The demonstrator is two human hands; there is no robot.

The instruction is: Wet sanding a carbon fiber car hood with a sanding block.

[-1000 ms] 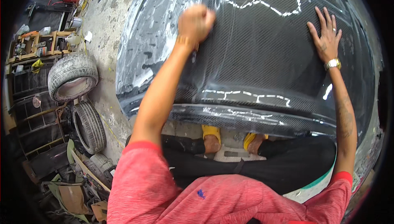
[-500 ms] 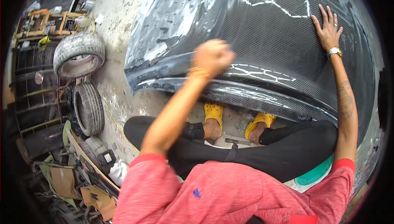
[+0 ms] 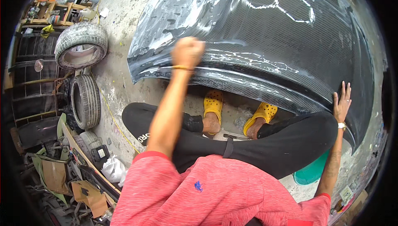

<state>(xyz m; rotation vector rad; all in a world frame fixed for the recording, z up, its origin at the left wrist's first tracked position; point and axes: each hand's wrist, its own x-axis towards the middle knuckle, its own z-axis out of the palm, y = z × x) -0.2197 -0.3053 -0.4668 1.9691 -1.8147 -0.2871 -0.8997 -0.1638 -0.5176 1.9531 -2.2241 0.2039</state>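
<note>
A large dark car hood (image 3: 286, 48) with a carbon-fibre weave and a glossy surface lies in front of my knees. My left hand (image 3: 187, 53) is closed in a fist over its near left part, blurred by motion. What that fist holds, if anything, is hidden. At the hood's near right edge, my right hand (image 3: 342, 103) rests flat with its fingers spread, holding nothing. Pale smears and bright reflections mark the hood's left side.
Two tyres (image 3: 86, 101) stand on the concrete floor (image 3: 120, 23) to the left, beside a heap of parts and cardboard (image 3: 56, 176). A yellow cord (image 3: 118, 128) runs along the floor there. Yellow clogs (image 3: 213, 103) are on my feet below the hood's edge. A green round object (image 3: 311, 172) is beneath me.
My left fist has moved left across the hood. My right hand has come from the hood's right upper surface down to its near right edge.
</note>
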